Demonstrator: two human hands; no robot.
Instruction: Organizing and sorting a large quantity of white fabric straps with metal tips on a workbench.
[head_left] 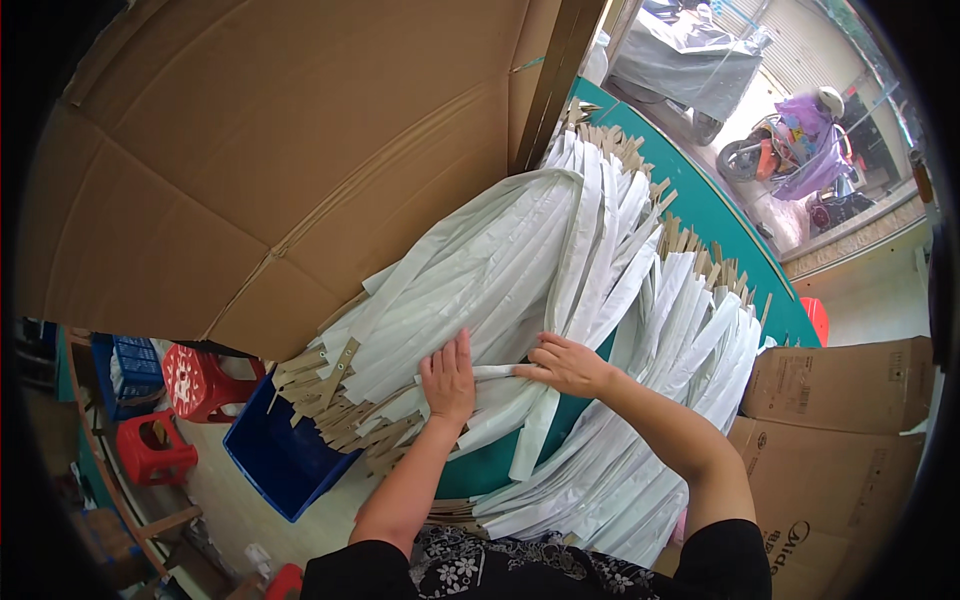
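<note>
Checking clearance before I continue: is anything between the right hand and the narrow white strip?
Nothing visible: the right hand touches the narrow white strip directly. The left hand is at its other side, the stretch between uncovered.

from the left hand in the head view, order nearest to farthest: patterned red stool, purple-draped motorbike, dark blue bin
1. Dark blue bin, left of the left hand.
2. Patterned red stool, farther left.
3. Purple-draped motorbike, outside, upper right.
</note>
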